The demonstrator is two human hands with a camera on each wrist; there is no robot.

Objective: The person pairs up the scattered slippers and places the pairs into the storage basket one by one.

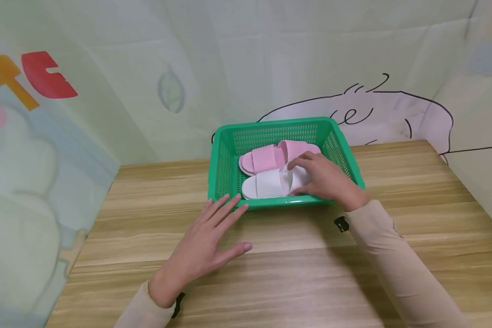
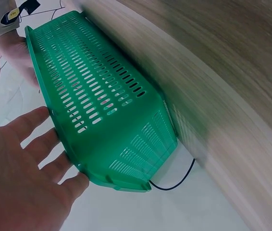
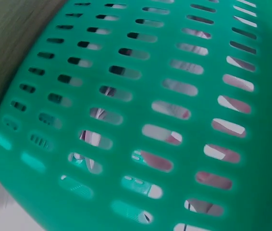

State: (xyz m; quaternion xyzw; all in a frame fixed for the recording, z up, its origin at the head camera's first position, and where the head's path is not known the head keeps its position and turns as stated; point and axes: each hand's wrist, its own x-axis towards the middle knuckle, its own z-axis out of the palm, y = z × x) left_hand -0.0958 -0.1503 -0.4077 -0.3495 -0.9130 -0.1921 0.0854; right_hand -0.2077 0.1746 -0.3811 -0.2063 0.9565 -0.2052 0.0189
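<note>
A pair of white slippers (image 1: 268, 184) lies at the front of a green plastic basket (image 1: 287, 203). Behind it in the basket is a pair of pink slippers (image 1: 263, 158). My right hand (image 1: 321, 175) reaches over the front rim and grips the white slippers at the heel end, thumb near side, fingers far side. In the right wrist view the slotted basket wall (image 3: 141, 115) hides most of that hand. With fingers straight and spread, my left hand (image 1: 201, 246) touches the front left part of the rim; the left wrist view shows its fingertips (image 2: 78, 185) against the rim.
The basket stands on a wood-grain table (image 1: 156, 205) near its back edge. A printed cloth backdrop (image 1: 147, 68) hangs directly behind. Both forearms come in from the front, and a black strap piece (image 1: 341, 223) shows at the right cuff.
</note>
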